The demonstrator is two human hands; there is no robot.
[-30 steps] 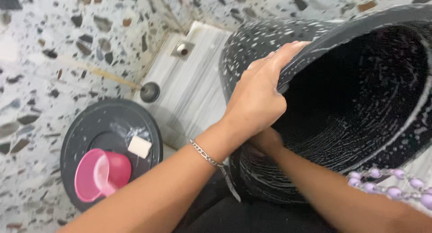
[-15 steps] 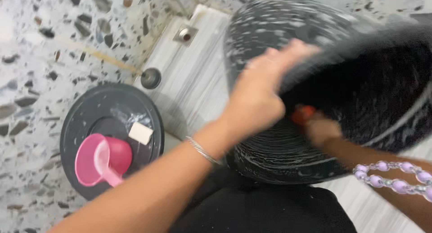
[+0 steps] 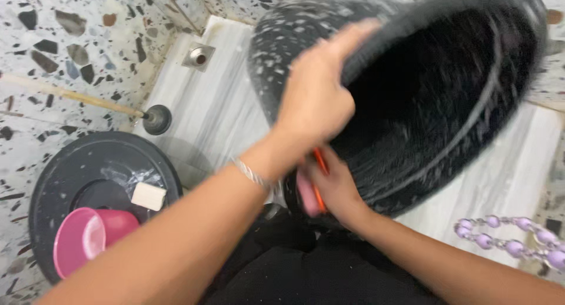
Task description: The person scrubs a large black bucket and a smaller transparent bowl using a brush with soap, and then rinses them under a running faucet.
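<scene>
Left hand [image 3: 315, 102] clamped over tilted black bin [image 3: 435, 99] rim; right hand [image 3: 332, 187] below, pinching pink-orange scrubber [image 3: 311, 193] against bin's underside.

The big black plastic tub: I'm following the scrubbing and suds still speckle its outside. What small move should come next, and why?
Probably another short stroke along the lower rim. The left hand grips the upper rim of the big black plastic tub, tilted on its side, while the right hand presses a pink and orange scrubber against the lower edge. White soap flecks cover the outer wall.
</scene>
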